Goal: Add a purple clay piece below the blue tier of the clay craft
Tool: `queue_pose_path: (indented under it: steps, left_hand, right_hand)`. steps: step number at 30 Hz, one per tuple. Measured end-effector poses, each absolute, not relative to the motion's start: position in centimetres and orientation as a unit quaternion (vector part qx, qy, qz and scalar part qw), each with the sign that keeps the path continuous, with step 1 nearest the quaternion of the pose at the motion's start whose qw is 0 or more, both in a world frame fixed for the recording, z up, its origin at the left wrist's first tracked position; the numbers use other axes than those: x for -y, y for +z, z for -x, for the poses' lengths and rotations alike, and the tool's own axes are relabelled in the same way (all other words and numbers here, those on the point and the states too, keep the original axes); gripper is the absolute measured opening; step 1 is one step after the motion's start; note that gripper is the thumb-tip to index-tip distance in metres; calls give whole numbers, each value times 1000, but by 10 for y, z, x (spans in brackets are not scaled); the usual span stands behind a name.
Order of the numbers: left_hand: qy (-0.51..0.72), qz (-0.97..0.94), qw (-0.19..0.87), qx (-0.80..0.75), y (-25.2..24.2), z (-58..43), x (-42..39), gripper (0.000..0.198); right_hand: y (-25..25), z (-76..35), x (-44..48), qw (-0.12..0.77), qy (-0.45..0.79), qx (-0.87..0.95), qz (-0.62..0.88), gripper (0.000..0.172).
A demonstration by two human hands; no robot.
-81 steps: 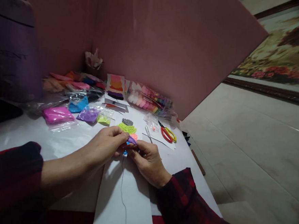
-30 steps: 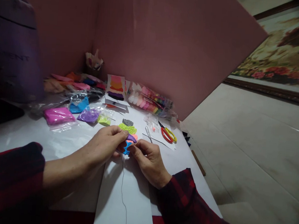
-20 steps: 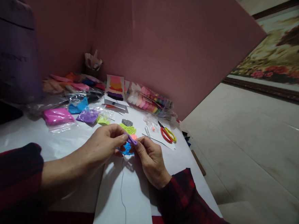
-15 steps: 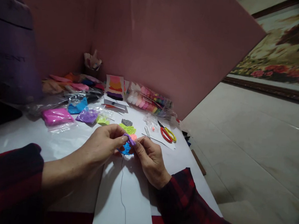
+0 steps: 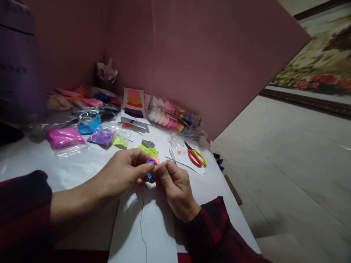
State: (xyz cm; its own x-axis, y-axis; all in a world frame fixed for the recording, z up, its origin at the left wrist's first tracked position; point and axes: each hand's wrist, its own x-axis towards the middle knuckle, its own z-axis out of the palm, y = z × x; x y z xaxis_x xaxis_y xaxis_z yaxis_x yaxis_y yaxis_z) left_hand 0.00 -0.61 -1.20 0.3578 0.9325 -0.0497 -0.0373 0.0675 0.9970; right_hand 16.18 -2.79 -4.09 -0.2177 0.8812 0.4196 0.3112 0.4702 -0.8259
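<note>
Between the thumb and fingers of my left hand (image 5: 127, 168) is a small lump of purple modelling clay (image 5: 151, 161). My right hand (image 5: 177, 189) is beside it, thumb and fingers pinched together close to the clay; what sits in that pinch is hidden. Both hands hover over a white paper sheet (image 5: 148, 234) with a thin wavy line drawn down it. On the paper, past my fingers, lie textured patches: grey (image 5: 147, 144), lime green (image 5: 148, 151), salmon pink (image 5: 157, 160) and blue (image 5: 149, 177). My fingers cover much of the blue patch.
Scissors with red and yellow handles (image 5: 196, 156) and a slim pointed tool (image 5: 172, 155) lie to the right. Bags of magenta (image 5: 66, 137), purple (image 5: 101, 136) and blue clay (image 5: 90, 124) are left. Behind stands a striped colour card (image 5: 134, 102) near packaged clay (image 5: 172, 117).
The purple clay now shows as a shorter lump at my left fingertips; before, it stretched across to my right fingers. Less of the blue patch is visible.
</note>
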Motion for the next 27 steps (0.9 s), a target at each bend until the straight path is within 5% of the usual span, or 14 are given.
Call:
queue_pose_path:
  steps: [12, 17, 27]
  left_hand:
    - [440, -513, 601, -427, -3, 2, 8, 21]
    - [437, -483, 614, -446, -2, 0, 8, 28]
    - [427, -489, 645, -403, -3, 3, 9, 15]
  right_hand:
    - [-41, -176, 10, 538, 202, 642, 507, 21]
    - [-40, -202, -7, 433, -18, 655, 619, 25]
    - [-40, -212, -11, 310, -129, 627, 703, 18]
